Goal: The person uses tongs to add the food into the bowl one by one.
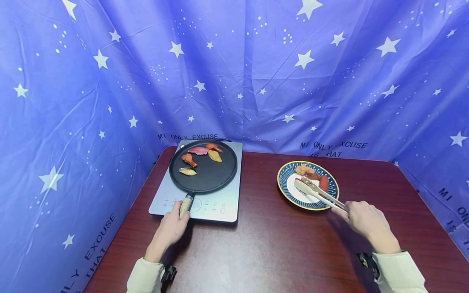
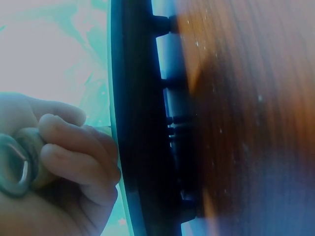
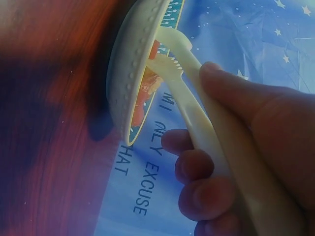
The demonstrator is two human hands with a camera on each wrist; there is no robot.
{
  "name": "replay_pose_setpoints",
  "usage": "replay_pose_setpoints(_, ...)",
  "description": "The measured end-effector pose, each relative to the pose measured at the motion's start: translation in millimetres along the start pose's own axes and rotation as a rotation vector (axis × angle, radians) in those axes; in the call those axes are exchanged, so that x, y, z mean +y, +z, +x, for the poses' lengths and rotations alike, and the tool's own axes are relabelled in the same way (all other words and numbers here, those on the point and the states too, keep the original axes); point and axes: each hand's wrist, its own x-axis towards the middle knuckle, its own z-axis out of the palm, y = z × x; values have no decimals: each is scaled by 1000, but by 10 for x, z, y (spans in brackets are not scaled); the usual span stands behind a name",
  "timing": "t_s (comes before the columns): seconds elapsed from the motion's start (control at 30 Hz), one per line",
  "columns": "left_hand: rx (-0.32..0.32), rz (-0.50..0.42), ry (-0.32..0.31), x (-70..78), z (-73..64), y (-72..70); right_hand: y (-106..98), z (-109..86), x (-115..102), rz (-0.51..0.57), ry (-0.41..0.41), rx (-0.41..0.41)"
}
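Note:
My left hand (image 1: 171, 227) grips the light handle (image 1: 185, 206) of a flat black frying pan (image 1: 216, 175). On the pan's left and far parts lie a drumstick (image 1: 189, 160), a pink slice (image 1: 198, 151), a reddish-brown wing-like piece (image 1: 213, 147), a yellow piece (image 1: 215, 156) and a pale yellow-brown piece (image 1: 188, 172). Cream-coloured tongs (image 3: 189, 105) are held in my right hand (image 1: 368, 221), their tips over a blue-patterned plate (image 1: 283, 189). A red sausage-like piece (image 1: 323, 183) and a golden fried piece (image 1: 305, 169) lie there. Whether the tongs pinch any food, I cannot tell.
Beneath the pan is a silver induction cooktop (image 1: 229, 203) with touch controls along its near side. It stands on the left of a dark red wooden table (image 1: 256, 244), the plate on the right. A blue star-patterned curtain (image 1: 256, 81) hangs behind and at both sides.

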Motion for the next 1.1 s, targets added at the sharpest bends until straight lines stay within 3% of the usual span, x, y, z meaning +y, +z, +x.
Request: replay_pose_setpoints(1.1, 0, -2, 7, -25, 1, 11, -206, 18, -254, 26, -15, 132)
